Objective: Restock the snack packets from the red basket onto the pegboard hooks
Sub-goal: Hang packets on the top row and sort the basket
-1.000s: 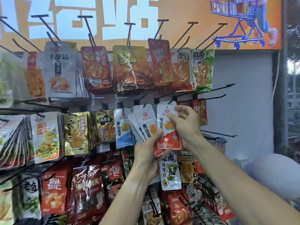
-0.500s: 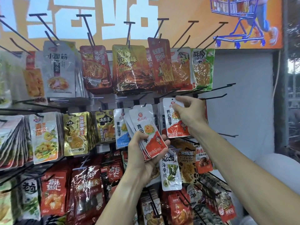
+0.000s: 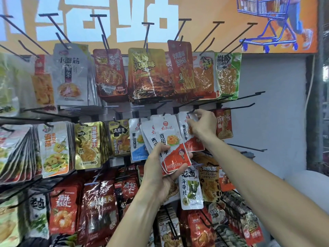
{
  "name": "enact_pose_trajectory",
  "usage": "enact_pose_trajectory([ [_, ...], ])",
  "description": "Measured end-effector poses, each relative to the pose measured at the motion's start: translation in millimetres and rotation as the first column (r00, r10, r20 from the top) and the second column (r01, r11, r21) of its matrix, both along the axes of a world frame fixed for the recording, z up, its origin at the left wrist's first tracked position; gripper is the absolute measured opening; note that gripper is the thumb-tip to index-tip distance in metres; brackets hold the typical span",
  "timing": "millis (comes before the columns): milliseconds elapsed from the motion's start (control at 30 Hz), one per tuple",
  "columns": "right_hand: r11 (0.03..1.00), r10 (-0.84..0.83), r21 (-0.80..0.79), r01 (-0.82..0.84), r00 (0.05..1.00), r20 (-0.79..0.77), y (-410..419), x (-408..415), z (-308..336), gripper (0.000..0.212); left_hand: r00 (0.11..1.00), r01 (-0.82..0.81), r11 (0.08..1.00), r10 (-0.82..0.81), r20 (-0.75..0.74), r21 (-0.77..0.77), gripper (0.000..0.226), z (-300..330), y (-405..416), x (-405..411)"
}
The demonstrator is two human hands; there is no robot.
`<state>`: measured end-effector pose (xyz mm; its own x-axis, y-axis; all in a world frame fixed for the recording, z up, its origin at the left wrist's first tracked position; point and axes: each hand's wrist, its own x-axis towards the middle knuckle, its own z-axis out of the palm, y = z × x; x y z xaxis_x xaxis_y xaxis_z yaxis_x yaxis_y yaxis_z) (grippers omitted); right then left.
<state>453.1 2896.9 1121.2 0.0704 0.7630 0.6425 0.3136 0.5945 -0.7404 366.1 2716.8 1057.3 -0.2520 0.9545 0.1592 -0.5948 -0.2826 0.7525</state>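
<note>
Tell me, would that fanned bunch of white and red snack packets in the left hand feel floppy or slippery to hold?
Probably slippery: the fanned packets look glossy, and they splay unevenly in the left hand. Likely light, since one hand holds the whole bunch by its lower ends. Fairly flat and semi-stiff, I think: they stand upright above the grip without drooping.

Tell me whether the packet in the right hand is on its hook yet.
Cannot tell: right hand pinches the white-and-red packet's top at the black hook's tip, covering the hole.

Packets (image 3: 170, 139) were glossy plastic film, crinkly w/ glare; hooks (image 3: 240, 97) above them thin black metal, matt; wall (image 3: 276, 104) beside smooth, matt.
</note>
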Motion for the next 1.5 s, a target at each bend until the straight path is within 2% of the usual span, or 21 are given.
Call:
enact_pose_trajectory([
  [67, 0.998, -0.069, -0.004, 0.07, 0.996, 0.049, -0.2, -1.4, -2.9, 0.041, 0.999, -0.047, 0.998, 0.046, -0.028, -0.037, 0.031, -0.7, 1.5, -1.2],
  [100, 0.996, -0.089, 0.01, 0.089, 0.996, 0.024, -3.1, 1.8, -6.3, 0.04, 0.996, -0.082, 0.995, 0.08, -0.039, -0.055, 0.025, -1.2, 2.3, -2.0],
  [133, 0.999, -0.039, 0.013, 0.04, 0.998, -0.057, -12.7, 6.8, -10.6, 0.038, 0.993, -0.113, 0.991, 0.11, -0.047, -0.068, 0.019, -2.4, 3.4, -3.1],
  [167, 0.997, 0.073, 0.007, -0.073, 0.981, -0.177, -24.8, 11.7, -16.7, 0.035, 0.99, -0.132, 0.988, 0.128, -0.057, -0.074, 0.018, -3.1, 4.4, -3.2],
  [233, 0.934, 0.319, -0.044, -0.354, 0.882, -0.347, -56.0, 17.6, -28.8, 0.04, 0.984, -0.157, 0.985, 0.15, -0.095, -0.068, 0.025, -4.7, 6.6, -1.3],
  [300, 0.869, 0.433, -0.073, -0.49, 0.824, -0.366, -73.7, 18.0, -38.9, 0.05, 0.98, -0.166, 0.984, 0.158, -0.121, -0.057, 0.033, -6.2, 9.7, 3.5],
  [367, 0.868, 0.438, -0.031, -0.495, 0.795, -0.42, -76.0, 18.4, -40.6, 0.056, 0.98, -0.164, 0.985, 0.157, -0.122, -0.056, 0.036, -7.6, 12.4, 7.7],
  [467, 0.914, 0.378, 0.058, -0.402, 0.792, -0.479, -62.8, 25.4, -28.2, 0.053, 0.992, -0.099, 0.994, 0.095, -0.087, -0.048, 0.027, -6.8, 11.8, 9.2],
  [567, 0.918, 0.383, 0.088, -0.386, 0.808, -0.448, -49.7, 29.3, -17.4, 0.05, 0.999, -0.03, 0.999, 0.029, -0.024, -0.034, 0.03, -4.3, 7.1, 7.1],
  [667, 0.95, 0.31, 0.083, -0.303, 0.865, -0.394, -39.0, 27.8, -13.3, 0.048, 1.0, -0.002, 1.0, 0.002, 0.021, -0.028, 0.039, -3.7, 5.0, 6.3],
  [833, 0.984, 0.175, 0.034, -0.172, 0.937, -0.301, -31.3, 25.4, -12.2, 0.059, 1.0, -0.025, 0.999, 0.025, 0.0, -0.038, 0.04, -0.5, 0.6, 5.9],
  [933, 0.989, 0.15, 0.039, -0.145, 0.961, -0.233, -35.0, 27.2, -7.7, 0.063, 0.999, -0.029, 0.999, 0.028, -0.015, -0.043, 0.038, 1.1, -3.1, 6.1],
  [1100, 0.997, 0.067, 0.044, -0.069, 0.997, 0.05, -39.5, 35.0, 7.9, 0.061, 0.998, -0.037, 0.997, 0.033, -0.061, -0.064, 0.039, 3.0, -7.0, 7.1],
  [1233, 0.996, -0.005, 0.091, -0.02, 0.964, 0.265, -41.6, 40.2, 14.3, 0.057, 0.996, -0.041, 0.997, 0.035, -0.078, -0.07, 0.04, 3.9, -10.1, 6.3],
  [1333, 0.987, 0.076, 0.125, -0.106, 0.972, 0.222, -42.0, 41.6, 8.4, 0.063, 0.996, -0.033, 0.997, 0.027, -0.083, -0.072, 0.04, 3.5, -12.2, 5.7],
  [1500, 0.97, 0.213, 0.12, -0.213, 0.977, 0.02, -36.0, 39.1, 5.0, 0.047, 0.995, -0.02, 0.998, 0.013, -0.099, -0.067, 0.04, 2.1, -12.5, 3.6],
])
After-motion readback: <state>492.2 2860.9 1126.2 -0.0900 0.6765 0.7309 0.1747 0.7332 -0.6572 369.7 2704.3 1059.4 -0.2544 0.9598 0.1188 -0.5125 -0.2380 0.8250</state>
